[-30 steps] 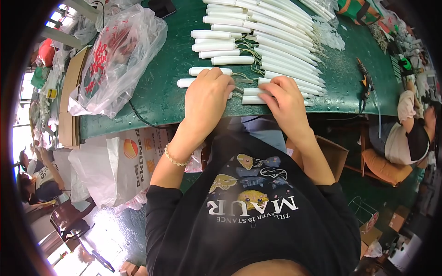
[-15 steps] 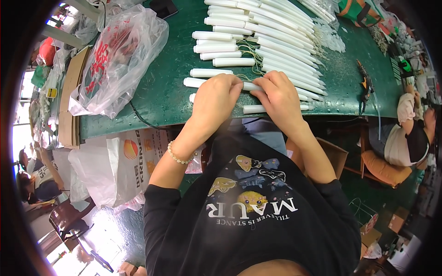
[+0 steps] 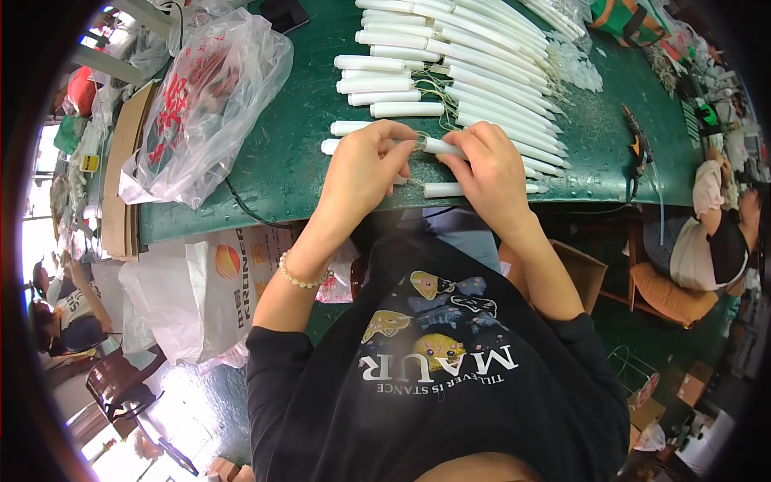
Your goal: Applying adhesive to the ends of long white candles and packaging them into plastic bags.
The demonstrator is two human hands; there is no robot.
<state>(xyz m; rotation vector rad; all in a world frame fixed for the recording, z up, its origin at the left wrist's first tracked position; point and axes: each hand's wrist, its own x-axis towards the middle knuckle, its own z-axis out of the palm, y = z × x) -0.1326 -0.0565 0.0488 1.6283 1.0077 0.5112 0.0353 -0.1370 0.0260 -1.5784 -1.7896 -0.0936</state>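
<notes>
My right hand [image 3: 488, 165] is closed around a white pointed tube [image 3: 438, 146], thumb and fingers on its blunt end. At that end, my left hand [image 3: 365, 169] pinches a thin pale wire [image 3: 420, 140] between thumb and forefinger. Under the left hand lies a short white tube [image 3: 330, 147], mostly covered by the palm and fingers. Just below the right hand another white tube [image 3: 442, 189] rests near the table's front edge. Beyond both hands lie several short white tubes [image 3: 384, 97] and long pointed ones [image 3: 506, 102], joined by thin wires.
A clear plastic bag [image 3: 217, 96] with red print lies on the green table [image 3: 301, 173] at the left. To the right is a black and orange glue gun [image 3: 638, 149]. Clear plastic scraps [image 3: 582, 68] sit farther back. Another person [image 3: 707, 225] sits at the right.
My left hand has drawn slightly left from my right, its fingers curling inward. A gap now shows between them, with the tube's blunt end and wire visible. My right hand has barely moved.
</notes>
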